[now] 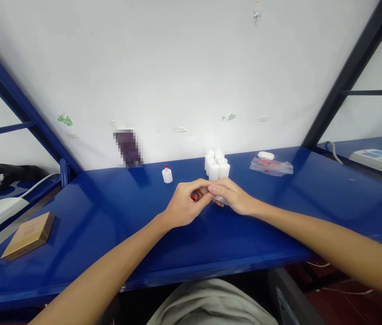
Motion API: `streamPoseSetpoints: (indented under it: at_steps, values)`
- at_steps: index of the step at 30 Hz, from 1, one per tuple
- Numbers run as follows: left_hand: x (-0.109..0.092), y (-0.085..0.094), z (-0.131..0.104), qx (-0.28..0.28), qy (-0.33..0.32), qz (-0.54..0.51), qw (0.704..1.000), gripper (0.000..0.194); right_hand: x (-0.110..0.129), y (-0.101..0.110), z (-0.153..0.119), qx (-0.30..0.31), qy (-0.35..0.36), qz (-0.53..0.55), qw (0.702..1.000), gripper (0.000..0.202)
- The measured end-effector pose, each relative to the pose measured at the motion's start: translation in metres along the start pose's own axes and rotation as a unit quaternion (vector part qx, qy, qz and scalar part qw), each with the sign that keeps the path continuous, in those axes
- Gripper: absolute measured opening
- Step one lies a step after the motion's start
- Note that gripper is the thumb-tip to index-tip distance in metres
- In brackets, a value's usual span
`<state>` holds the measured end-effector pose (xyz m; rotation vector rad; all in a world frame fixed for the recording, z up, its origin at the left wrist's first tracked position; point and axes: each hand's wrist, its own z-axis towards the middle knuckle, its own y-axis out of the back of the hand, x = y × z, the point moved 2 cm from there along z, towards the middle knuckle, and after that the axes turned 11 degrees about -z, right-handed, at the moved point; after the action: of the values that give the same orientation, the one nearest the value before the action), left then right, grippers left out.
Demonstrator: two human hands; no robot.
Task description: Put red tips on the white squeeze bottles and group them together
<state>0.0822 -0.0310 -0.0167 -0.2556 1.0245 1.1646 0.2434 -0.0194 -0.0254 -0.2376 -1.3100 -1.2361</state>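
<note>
My left hand (187, 201) and my right hand (230, 195) meet above the middle of the blue table, their fingertips touching. Small red caps (193, 197) show inside the curled fingers of the left hand. Under the closed right hand, part of a white plastic bottle (221, 199) can be seen; its top is hidden by the fingers. Just behind the hands, several white squeeze bottles (214, 170) stand upright in a tight group. To the left, a single white bottle (167, 175) with a red cap on its tip stands apart.
A clear plastic bag (271, 166) with red pieces lies at the back right, beside a white rounded object (266, 155). A gold box (29, 235) sits at the left end of the blue table (109, 234). A dark pixelated object (129, 148) leans on the wall.
</note>
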Motion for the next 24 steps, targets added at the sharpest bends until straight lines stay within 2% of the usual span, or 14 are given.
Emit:
streamPoseSetpoints:
  at_steps: [6, 9, 10, 12, 14, 16, 18, 20, 24]
  values:
    - [0.002, -0.002, -0.002, 0.008, 0.035, -0.006, 0.999, 0.021, -0.002, -0.001, 0.000, -0.008, 0.010, -0.009, 1.000, 0.053]
    - [0.001, -0.001, 0.001, -0.020, 0.032, -0.011, 0.999, 0.020, -0.005, -0.001, 0.002, -0.024, -0.007, -0.001, 1.000, 0.054]
    - [0.002, 0.004, 0.003, -0.050, 0.028, -0.020, 0.998, 0.020, -0.005, -0.001, 0.003, -0.032, -0.013, 0.005, 0.999, 0.054]
    - [0.008, 0.021, 0.008, -0.147, 0.020, -0.040, 0.988, 0.022, -0.007, 0.001, 0.004, -0.047, -0.024, 0.013, 0.999, 0.052]
    - [0.018, 0.049, 0.011, -0.259, 0.010, -0.034, 0.965, 0.024, -0.008, 0.002, 0.004, -0.057, -0.028, 0.008, 0.998, 0.048]
    - [0.029, 0.079, 0.012, -0.319, 0.017, 0.016, 0.947, 0.025, -0.009, 0.003, 0.003, -0.063, -0.020, -0.008, 0.998, 0.046]
    - [0.038, 0.104, 0.010, -0.329, 0.039, 0.081, 0.940, 0.024, -0.009, 0.003, 0.003, -0.070, -0.014, -0.025, 0.997, 0.044]
    - [0.044, 0.119, 0.008, -0.309, 0.057, 0.132, 0.940, 0.025, -0.009, 0.002, 0.003, -0.088, -0.022, -0.045, 0.995, 0.041]
    - [0.047, 0.123, 0.006, -0.249, 0.078, 0.218, 0.941, 0.029, -0.007, 0.000, 0.002, -0.143, -0.040, -0.077, 0.986, 0.038]
